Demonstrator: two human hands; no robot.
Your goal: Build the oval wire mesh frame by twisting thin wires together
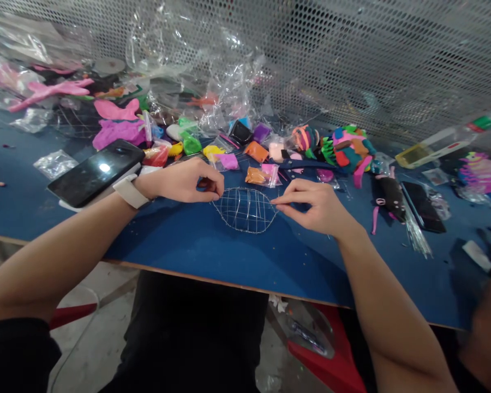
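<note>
A thin silvery wire frame (247, 210), an oval with a grid of crossing wires, is held just over the blue table (213, 248). Its left end is pinched between the thumb and fingers of my left hand (184, 181). At the opposite end, the thumb and forefinger of my right hand (313, 204) grip the tip of the wire. Beyond the frame lie small packets of coloured clay, among them an orange packet (256, 152) and an orange-and-pink one (262, 175).
Crumpled clear plastic (225, 82) lies along a perforated metal panel (352, 54). A dark phone (97, 172) rests at left. Right are a multicoloured clay figure (349, 146), a bundle of thin wires (417, 232), another phone (423, 206) and a bottle (450, 139). Another person's arm (486, 327) shows at far right.
</note>
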